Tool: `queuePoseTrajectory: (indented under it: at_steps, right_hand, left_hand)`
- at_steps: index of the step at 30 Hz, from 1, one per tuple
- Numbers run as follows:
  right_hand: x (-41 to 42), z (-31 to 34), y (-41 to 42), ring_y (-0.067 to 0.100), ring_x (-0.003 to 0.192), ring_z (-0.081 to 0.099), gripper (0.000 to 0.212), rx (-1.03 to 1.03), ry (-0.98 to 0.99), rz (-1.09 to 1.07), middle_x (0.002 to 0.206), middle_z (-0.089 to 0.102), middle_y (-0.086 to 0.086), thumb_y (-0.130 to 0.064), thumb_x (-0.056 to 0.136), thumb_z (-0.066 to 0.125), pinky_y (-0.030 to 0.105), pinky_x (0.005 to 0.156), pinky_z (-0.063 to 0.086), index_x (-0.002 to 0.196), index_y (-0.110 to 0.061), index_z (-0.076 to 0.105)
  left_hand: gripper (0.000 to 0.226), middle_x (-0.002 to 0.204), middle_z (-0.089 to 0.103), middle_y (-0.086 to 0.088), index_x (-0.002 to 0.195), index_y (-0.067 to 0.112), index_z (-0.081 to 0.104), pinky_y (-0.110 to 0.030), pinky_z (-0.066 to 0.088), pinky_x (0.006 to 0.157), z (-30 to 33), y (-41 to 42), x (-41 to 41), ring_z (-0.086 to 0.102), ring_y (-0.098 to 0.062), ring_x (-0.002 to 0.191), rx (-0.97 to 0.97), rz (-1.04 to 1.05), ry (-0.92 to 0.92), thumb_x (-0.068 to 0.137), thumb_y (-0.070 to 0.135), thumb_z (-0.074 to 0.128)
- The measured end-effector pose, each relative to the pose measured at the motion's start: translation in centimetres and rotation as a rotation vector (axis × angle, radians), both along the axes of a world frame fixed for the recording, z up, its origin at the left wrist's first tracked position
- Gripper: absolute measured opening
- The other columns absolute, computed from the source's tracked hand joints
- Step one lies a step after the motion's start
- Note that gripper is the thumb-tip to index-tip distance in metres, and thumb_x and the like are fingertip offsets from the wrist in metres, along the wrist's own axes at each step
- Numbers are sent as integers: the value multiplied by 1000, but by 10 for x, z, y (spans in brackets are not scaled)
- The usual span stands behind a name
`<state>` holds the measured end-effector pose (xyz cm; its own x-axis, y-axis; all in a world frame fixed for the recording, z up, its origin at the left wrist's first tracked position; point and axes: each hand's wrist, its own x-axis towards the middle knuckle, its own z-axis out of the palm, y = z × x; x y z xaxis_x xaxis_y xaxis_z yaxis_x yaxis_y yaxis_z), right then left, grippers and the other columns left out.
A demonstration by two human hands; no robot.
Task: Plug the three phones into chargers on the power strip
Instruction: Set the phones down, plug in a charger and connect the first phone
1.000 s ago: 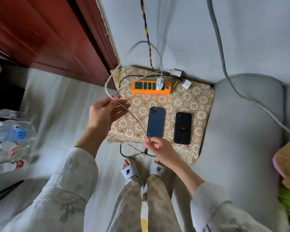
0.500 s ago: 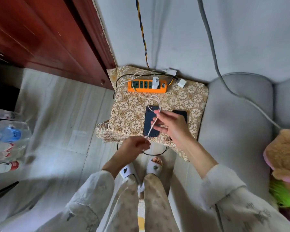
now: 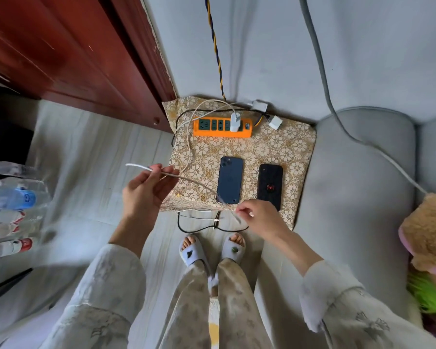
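Both hands [image 3: 146, 195] [image 3: 261, 217] have spread, stretching the blurred white cable [image 3: 186, 178].

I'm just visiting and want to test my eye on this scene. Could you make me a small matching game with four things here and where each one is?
Things:
1. blue phone
2. black phone
3. white charger
4. white cable

Places:
A. plugged into the orange power strip
B. held between the left hand and right hand
C. lying on the patterned cloth, nearer the grey sofa
D. lying on the patterned cloth, nearer the left hand

Pairs: 1-D, 2-C, 3-A, 4-B
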<state>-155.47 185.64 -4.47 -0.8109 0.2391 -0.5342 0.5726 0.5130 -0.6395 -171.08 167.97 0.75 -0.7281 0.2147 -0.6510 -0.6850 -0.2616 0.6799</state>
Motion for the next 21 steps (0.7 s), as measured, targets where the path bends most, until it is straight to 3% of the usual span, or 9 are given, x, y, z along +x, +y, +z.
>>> queuePoseTrajectory:
  at_steps: [2,4,7,10,13,15,18,21]
  right_hand:
    - [0,-1,6,10,73,61,18,-59,-16,-118,82,68,-4,-17,90,54,22,71,48,95,-8,69]
    - [-6,2,4,14,62,63,28,-336,-115,-438,69,67,1,-23,92,51,25,60,49,89,-1,67]
    - [-20,9,-7,24,81,67,54,-967,-334,-810,87,69,14,-44,93,40,30,65,53,101,5,59]
    - [-38,13,-9,28,97,62,55,-1295,-272,-1035,104,66,17,-45,93,40,39,78,52,119,4,43]
    - [-53,13,-5,30,83,67,37,-1249,-313,-1084,90,69,19,-34,91,51,44,69,57,105,0,47]
    - [-58,12,-5,30,72,67,21,-1203,-384,-1069,84,66,20,-23,91,53,38,59,59,90,-3,48]
    - [-60,6,-6,19,63,65,11,-1191,-327,-1172,79,64,13,-10,93,47,26,49,55,90,0,52]
    - [-59,1,-4,15,63,62,14,-953,-229,-1122,74,65,7,-8,92,47,25,53,51,91,-6,61]
  left_hand:
    - [18,64,71,-3,82,5,56,-28,59,68,-1,-3,1,72,-19,73,49,19,-59,93,5,42]
    - [19,65,70,-4,81,5,56,-28,59,69,-3,-1,7,71,-19,75,75,-1,-102,93,4,41]
    - [19,65,70,-4,82,5,56,-28,59,70,-6,5,22,71,-19,74,85,-25,-150,93,4,40]
    - [18,65,70,-4,83,5,55,-27,59,67,-10,7,35,72,-19,73,88,-56,-186,93,3,40]
    - [17,67,71,-6,85,3,55,-28,59,67,-15,4,43,72,-19,73,74,-92,-206,92,3,40]
    - [16,68,72,-6,87,2,56,-28,59,68,-17,2,45,72,-20,74,65,-137,-224,92,3,40]
    - [17,69,73,-9,88,0,58,-27,59,67,-22,2,45,72,-20,71,-9,-199,-260,92,2,41]
    - [14,69,71,-9,84,0,59,-24,59,62,-27,1,47,70,-19,62,-218,-234,-323,91,3,47]
